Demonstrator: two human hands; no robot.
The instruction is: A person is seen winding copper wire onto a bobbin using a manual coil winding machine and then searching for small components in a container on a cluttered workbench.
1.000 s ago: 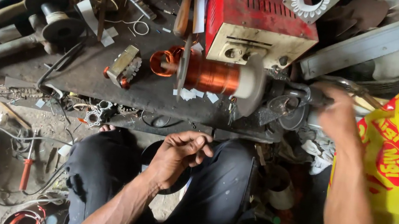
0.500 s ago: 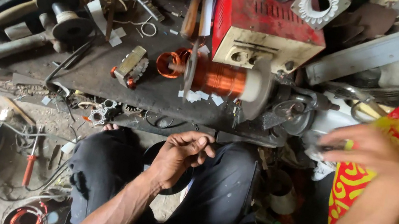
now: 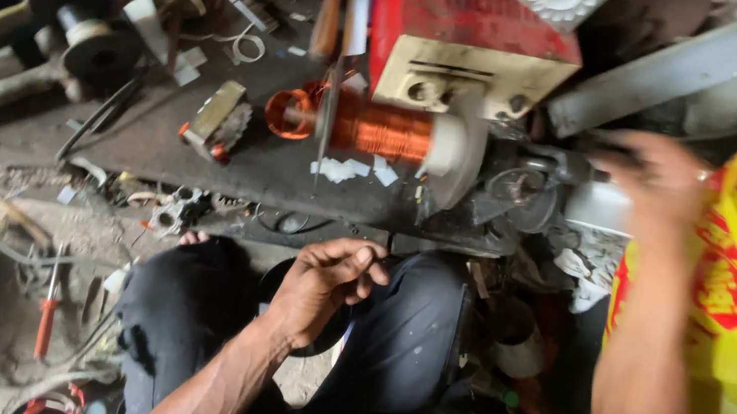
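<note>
Copper coil (image 3: 382,129) being wound on a cluttered desk (image 3: 195,161), its long axis lying level from nine to three o'clock.

The coil sits on its spindle below the red machine (image 3: 466,27), one end facing a white disc (image 3: 454,151) at three o'clock, the other an orange ring (image 3: 289,112) at nine. The right hand (image 3: 656,182), blurred, is at the crank side near three o'clock; whether its grip is closed on anything cannot be told. The left hand (image 3: 324,285) rests over the lap at six o'clock, fingers curled as if pinching fine wire, though no wire shows. Judged risks: uneven feed could let the turns overlap or snap the wire, and loose scraps beside the spindle could snag.
</note>
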